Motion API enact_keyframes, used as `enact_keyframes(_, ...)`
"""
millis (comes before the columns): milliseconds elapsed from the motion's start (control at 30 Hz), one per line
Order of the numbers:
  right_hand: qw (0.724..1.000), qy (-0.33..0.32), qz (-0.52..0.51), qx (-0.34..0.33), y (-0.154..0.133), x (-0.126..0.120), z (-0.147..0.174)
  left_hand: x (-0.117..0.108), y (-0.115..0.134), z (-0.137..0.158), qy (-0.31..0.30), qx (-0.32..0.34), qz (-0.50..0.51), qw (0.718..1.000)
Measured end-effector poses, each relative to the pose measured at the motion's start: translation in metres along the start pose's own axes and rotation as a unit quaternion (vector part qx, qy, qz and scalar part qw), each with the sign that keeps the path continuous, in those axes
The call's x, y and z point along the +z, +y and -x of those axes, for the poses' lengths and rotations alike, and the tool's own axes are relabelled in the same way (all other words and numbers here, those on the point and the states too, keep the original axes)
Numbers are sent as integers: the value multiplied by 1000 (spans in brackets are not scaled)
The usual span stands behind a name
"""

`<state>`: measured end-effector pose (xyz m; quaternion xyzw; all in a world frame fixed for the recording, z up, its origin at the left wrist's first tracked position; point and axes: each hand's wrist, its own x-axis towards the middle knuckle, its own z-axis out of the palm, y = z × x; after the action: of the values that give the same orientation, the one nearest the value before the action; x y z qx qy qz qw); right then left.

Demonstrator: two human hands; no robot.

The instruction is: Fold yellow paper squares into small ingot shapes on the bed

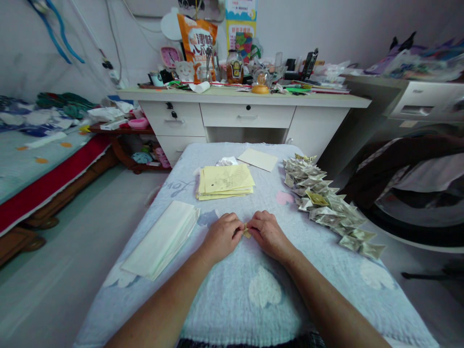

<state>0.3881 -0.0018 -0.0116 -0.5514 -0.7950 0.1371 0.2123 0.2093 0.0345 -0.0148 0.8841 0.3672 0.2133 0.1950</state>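
Observation:
My left hand point(225, 233) and my right hand point(267, 232) meet over the middle of the cloth-covered table. Between their fingertips they pinch a small folded piece of yellowish paper point(247, 232), mostly hidden by the fingers. Just beyond them lies a stack of yellow paper sheets point(226, 180) with dark printing on top. To the left of my left hand rests a pile of long white paper strips point(163, 237). Rows of folded paper pieces point(326, 203), mostly greyish with a few yellow, run along the right side of the table.
A pale card point(257, 159) and a crumpled white tissue point(227, 161) lie at the far end of the blue patterned cloth point(232, 299). Behind stands a white desk point(250, 116) crowded with household items. A washing machine point(416, 104) is on the right, a bed point(43, 159) on the left.

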Motion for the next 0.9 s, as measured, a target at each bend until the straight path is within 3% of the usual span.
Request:
enact_keyframes(433,997,3,-37,75,5,-4,1,-2,-4,-4,-14,-24,26,999)
enact_keyframes(900,992,-6,-8,123,0,-2,0,-1,0,-3,-7,-72,-22,997)
